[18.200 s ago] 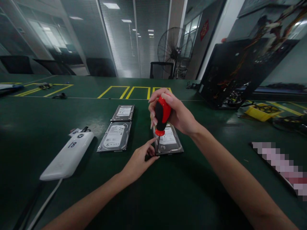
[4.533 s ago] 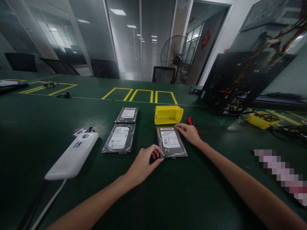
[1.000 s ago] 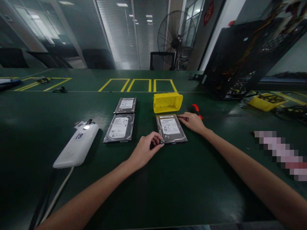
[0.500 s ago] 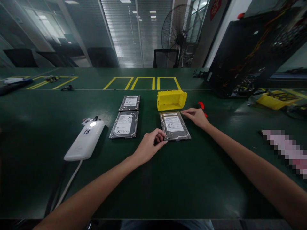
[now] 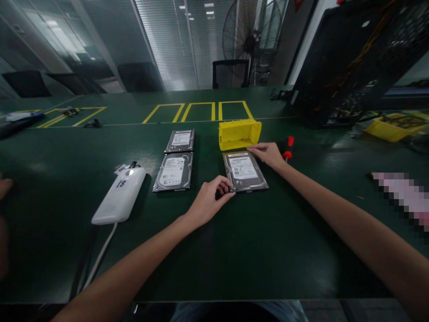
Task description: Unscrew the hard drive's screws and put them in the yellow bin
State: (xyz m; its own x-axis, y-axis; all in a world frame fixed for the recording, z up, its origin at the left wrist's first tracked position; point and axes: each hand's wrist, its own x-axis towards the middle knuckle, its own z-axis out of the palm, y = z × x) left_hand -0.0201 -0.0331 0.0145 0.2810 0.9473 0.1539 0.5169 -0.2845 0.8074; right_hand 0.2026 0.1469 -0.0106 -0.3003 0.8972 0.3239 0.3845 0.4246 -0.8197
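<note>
A silver hard drive (image 5: 245, 171) lies label up on the green table (image 5: 208, 250). My left hand (image 5: 209, 199) is curled at its near left corner, fingertips pinching the drive's edge. My right hand (image 5: 268, 153) rests on the far right corner, fingers fairly flat and together. A yellow bin (image 5: 239, 133) lies on its side just behind the drive. A red-and-black screwdriver (image 5: 287, 148) lies on the table right of my right hand.
Two more hard drives (image 5: 174, 171) (image 5: 180, 140) lie in a column to the left. A white power bank (image 5: 119, 201) with a cable sits further left. A black open computer case (image 5: 348, 67) stands at the back right. Another yellow tray (image 5: 390, 127) lies far right.
Since a second ago both hands stay on the drive's corners. The view has tilted downward and shifted slightly. Much earlier, my right hand held the screwdriver upright on the drive.
</note>
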